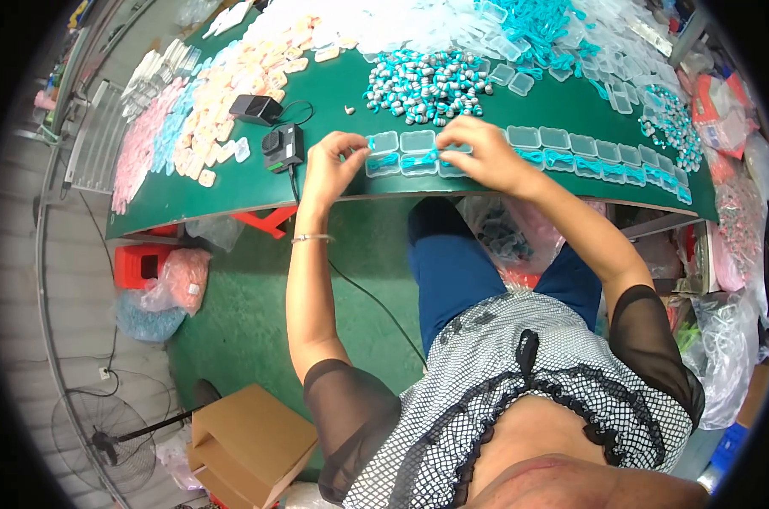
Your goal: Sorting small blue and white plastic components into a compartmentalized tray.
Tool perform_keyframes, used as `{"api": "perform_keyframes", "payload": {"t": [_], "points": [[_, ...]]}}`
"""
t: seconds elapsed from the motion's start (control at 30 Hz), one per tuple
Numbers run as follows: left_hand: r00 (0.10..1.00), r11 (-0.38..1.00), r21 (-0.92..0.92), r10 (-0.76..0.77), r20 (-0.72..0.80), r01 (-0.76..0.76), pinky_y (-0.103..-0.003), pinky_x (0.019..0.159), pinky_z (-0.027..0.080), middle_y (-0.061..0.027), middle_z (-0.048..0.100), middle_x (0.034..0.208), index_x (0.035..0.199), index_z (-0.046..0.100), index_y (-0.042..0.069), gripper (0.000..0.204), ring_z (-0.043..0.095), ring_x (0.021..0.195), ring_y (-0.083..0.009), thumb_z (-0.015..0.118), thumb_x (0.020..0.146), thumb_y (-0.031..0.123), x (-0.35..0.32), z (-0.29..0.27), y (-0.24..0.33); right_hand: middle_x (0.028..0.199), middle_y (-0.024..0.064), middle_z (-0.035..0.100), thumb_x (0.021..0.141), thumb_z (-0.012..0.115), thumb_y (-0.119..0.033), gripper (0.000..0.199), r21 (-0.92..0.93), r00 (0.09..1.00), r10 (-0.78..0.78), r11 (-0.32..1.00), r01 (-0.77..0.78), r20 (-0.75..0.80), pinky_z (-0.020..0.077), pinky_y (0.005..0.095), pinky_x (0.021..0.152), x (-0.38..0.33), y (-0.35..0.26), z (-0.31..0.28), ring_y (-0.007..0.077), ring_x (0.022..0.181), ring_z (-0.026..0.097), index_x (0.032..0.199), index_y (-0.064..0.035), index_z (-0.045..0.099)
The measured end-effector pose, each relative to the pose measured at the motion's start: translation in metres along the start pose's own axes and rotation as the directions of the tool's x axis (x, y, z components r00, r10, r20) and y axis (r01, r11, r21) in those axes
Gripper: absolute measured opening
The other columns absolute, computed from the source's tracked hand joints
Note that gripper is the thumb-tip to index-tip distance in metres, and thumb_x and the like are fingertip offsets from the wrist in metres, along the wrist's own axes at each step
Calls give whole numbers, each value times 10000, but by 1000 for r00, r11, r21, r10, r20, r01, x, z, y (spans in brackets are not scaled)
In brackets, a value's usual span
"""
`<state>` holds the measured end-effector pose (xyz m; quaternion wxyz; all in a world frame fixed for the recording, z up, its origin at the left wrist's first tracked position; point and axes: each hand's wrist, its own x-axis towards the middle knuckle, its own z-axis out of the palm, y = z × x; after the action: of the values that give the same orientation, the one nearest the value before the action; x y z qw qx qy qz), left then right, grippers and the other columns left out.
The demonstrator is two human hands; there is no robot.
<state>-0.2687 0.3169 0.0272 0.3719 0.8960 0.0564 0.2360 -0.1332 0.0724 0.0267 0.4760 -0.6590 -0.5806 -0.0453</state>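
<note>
Along the near edge of the green table runs a row of small clear plastic boxes [417, 142] with their lids laid open. Bundled bright blue cords [530, 156] lie in many of them. At the row's left end my left hand [338, 163] is closed in a pinch, with a bit of blue at its fingertips. My right hand [486, 154] reaches over the boxes a little further right, its thumb and forefinger closed beside a blue cord. What each pinch holds is too small to make out. Beyond the hands sits a heap of small blue-and-grey striped pieces [427, 85].
Left of my hands stand a black camera-like device [283, 148] with a cable and another black box [255, 109]. Peach cases [223, 119] and pink pieces [143, 153] cover the left side. More blue cords [541, 30] lie at the back. A cardboard box [257, 441] stands on the floor.
</note>
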Motion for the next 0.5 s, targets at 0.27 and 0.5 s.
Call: {"api": "perform_keyframes", "payload": {"t": [0.27,0.5], "points": [[995,977,207,21,102,-42,-354,642,498,-89,636,839,854,685,71,133,628,705,-266,712,725,53,-26,3,12,809,-6,636,767,681,-145,70,-227,991,122,968,-105,61,343,404,811,25,-9,77,195,825,597,821,-145,636],[987,891,425,124,104,-157,-391,686,498,-81,611,791,799,681,74,71,622,781,-288,682,732,100,-26,4,19,864,8,579,750,696,-192,75,-407,1000,17,914,-10,13,326,458,861,23,-6,89,215,915,539,788,-138,661]]}}
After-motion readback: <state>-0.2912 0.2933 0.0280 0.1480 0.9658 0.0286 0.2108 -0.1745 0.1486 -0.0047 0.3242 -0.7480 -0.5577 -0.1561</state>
